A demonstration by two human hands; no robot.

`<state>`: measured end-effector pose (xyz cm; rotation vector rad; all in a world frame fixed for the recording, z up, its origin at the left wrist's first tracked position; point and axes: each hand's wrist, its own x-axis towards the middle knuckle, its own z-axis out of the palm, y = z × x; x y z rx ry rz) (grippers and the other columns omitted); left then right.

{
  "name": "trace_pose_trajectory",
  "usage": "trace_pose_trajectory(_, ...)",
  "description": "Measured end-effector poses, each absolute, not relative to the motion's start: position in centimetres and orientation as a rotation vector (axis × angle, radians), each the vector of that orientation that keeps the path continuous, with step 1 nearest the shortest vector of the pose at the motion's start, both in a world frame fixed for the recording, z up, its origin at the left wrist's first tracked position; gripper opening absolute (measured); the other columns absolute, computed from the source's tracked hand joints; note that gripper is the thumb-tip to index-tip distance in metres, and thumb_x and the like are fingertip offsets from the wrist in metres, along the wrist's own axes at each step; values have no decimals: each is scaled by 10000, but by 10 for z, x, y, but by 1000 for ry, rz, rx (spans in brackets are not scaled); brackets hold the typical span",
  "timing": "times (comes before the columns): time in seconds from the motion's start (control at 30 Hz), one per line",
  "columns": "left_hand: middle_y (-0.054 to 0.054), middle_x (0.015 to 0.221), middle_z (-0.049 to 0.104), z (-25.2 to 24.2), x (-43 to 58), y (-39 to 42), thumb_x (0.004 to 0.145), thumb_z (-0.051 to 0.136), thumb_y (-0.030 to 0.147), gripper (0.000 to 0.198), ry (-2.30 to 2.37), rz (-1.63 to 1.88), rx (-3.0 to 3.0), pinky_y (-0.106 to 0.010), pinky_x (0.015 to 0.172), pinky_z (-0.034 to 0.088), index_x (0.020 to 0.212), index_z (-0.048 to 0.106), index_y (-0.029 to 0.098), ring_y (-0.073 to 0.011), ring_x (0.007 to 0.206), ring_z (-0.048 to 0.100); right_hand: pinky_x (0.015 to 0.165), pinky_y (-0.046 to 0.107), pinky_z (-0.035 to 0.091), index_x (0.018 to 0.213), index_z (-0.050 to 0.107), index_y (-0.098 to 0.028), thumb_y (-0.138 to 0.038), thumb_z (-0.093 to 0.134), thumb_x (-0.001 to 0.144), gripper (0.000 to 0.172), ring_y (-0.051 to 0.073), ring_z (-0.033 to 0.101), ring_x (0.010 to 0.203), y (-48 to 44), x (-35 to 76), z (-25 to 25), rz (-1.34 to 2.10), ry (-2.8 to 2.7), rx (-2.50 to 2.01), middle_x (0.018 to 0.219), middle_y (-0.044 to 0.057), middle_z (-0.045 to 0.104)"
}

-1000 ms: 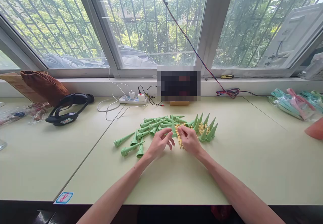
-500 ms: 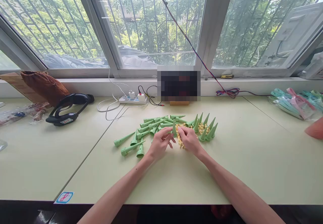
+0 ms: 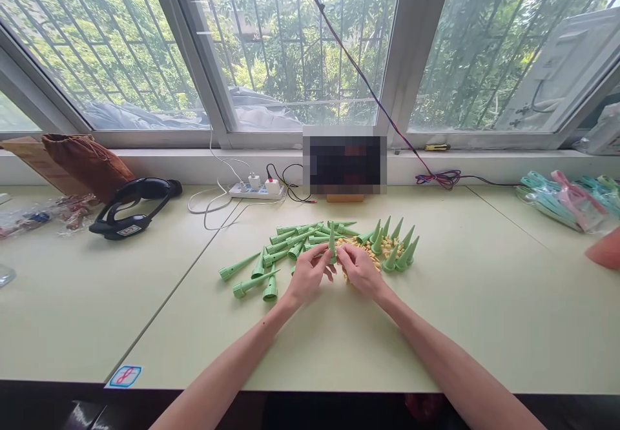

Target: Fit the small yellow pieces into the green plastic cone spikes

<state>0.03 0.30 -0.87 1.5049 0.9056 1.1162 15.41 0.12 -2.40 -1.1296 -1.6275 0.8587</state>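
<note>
Pinched in the fingers of my left hand point(image 3: 310, 274) is a green plastic watering spike point(image 3: 332, 239), tip upward. My right hand point(image 3: 359, 270) is closed, with its fingertips right beside the spike's lower part. Whatever those fingertips grip is hidden. Small yellow plastic pieces point(image 3: 388, 246) lie in a heap behind and right of my right hand, partly covered by it. Left of the heap, many green spikes point(image 3: 254, 284) lie loose, a few tilted or on end. To the right, several green spikes point(image 3: 402, 259) stand upright on their wide ends.
A white power strip point(image 3: 256, 190) with plugs and cables sits at the table's back edge. Left of it are a black headset point(image 3: 128, 214) and a brown drawstring bag point(image 3: 90, 165). A blurred-out dark screen point(image 3: 345, 165) stands behind the spikes. Bagged coloured items point(image 3: 564, 201) lie far right.
My right hand has moved slightly left, bringing its fingertips up to the spike. The spike in my left hand has shifted a little left.
</note>
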Motion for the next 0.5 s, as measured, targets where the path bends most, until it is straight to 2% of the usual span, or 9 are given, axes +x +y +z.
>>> trace_pose_trajectory(0.5,-28,739,599,-10,-2,3,856,608,514,393,913,1039,1411,-277,558,550,940,682,138,-115,562,565,536,275,266,642,337,-218,-370,402,979,376,122,321,525,-1,157,-27,590,-1824,-1124,574,-41,371)
